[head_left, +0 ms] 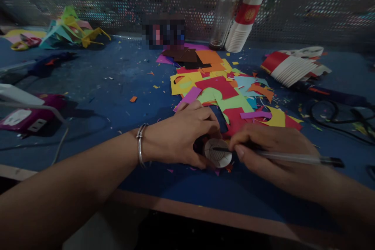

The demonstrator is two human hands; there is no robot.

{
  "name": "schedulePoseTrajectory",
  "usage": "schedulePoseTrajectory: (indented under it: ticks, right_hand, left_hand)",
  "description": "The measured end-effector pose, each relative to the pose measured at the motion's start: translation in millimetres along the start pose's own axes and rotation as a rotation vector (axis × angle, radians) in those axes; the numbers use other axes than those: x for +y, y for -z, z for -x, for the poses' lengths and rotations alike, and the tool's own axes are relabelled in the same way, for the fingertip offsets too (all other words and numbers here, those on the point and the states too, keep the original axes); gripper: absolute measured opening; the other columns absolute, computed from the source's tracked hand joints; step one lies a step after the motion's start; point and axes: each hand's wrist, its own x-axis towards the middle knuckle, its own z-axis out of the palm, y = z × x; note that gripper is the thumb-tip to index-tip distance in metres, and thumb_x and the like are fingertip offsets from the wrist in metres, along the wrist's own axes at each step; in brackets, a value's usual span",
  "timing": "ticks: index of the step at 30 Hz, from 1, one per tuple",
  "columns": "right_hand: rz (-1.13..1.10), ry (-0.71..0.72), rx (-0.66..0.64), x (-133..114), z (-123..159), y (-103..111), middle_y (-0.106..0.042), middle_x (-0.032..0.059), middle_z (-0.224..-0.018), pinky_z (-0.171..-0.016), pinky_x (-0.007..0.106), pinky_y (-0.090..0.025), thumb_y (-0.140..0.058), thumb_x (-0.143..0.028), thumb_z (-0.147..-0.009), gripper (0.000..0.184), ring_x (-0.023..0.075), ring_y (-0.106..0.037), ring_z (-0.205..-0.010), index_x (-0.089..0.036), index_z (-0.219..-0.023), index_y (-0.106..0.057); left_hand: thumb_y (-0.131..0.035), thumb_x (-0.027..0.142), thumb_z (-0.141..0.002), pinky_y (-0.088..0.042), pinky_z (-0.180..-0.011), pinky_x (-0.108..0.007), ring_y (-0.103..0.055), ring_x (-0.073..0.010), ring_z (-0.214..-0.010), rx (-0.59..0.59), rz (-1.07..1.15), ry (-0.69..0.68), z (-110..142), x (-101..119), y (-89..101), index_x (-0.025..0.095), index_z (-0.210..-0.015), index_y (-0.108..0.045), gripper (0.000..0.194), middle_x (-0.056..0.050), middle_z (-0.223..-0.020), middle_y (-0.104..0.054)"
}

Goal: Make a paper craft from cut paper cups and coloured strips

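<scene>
White disc between the two hands, maybe the base of a paper cup, though the shadow makes that hard to tell. Only got the head view: left hand [187,133] comes in from the left, back up, fingers arched and thumb on the near side, clamped around the left part of the disc [225,159]. Right hand [272,156] comes from the other side, thumb and forefinger pinching a black-capped pen [295,158] held almost flat, its tip at the disc's face. So the hands are apart, just beside each other, with the disc in the gap. It's round, pale, and tilted up, with thin dark curved lines drawn on it. Pile of coloured paper scraps [231,99] just beyond both hands, stacked paper cups [240,31] well past them.
</scene>
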Motion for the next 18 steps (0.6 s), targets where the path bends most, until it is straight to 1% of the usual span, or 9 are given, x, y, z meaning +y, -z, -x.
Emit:
schedulePoseTrajectory:
  ticks: [4, 9, 14, 18]
  right_hand:
    - [0.055, 0.012, 0.004, 1.9, 1.0, 2.8, -0.065, -0.0035, -0.063, -0.047, 0.024, -0.037, -0.051, -0.021, -0.093, 0.021, 0.0099, -0.054, -0.049, -0.022, -0.078, -0.065]
    - [0.096, 0.028, 0.018, 2.1, 3.0, 5.7, -0.064, -0.0041, -0.064, -0.050, 0.024, -0.037, -0.049, -0.020, -0.093, 0.021, 0.0098, -0.055, -0.051, -0.023, -0.078, -0.064]
    - [0.092, 0.022, 0.033, 3.1, 2.5, 6.0, -0.064, -0.0044, -0.064, -0.051, 0.024, -0.038, -0.049, -0.021, -0.093, 0.022, 0.0098, -0.055, -0.051, -0.023, -0.076, -0.063]
    - [0.107, 0.030, 0.035, 2.7, 1.7, 7.0, -0.064, -0.0040, -0.063, -0.049, 0.025, -0.035, -0.048, -0.020, -0.093, 0.023, 0.0101, -0.055, -0.050, -0.023, -0.076, -0.063]
  left_hand:
    - [-0.088, 0.048, -0.071, -0.036, -0.096, -0.041, -0.052, -0.0287, -0.114, 0.010, 0.007, 0.020, 0.4, 0.7, -0.2, 0.021, -0.105, -0.074, 0.046, -0.006, -0.118, -0.065]
    - [-0.088, 0.049, -0.071, -0.032, -0.096, -0.043, -0.053, -0.0282, -0.115, 0.032, 0.006, 0.025, 1.3, 0.8, -0.1, 0.024, -0.104, -0.074, 0.043, -0.005, -0.122, -0.063]
    - [-0.087, 0.049, -0.072, -0.033, -0.095, -0.041, -0.053, -0.0280, -0.115, 0.026, 0.012, 0.020, 0.7, 1.8, 1.2, 0.023, -0.102, -0.074, 0.042, -0.006, -0.121, -0.064]
    - [-0.087, 0.050, -0.072, -0.032, -0.095, -0.041, -0.053, -0.0278, -0.115, 0.021, 0.007, 0.020, 0.3, 1.4, 1.1, 0.023, -0.103, -0.074, 0.043, -0.005, -0.121, -0.064]
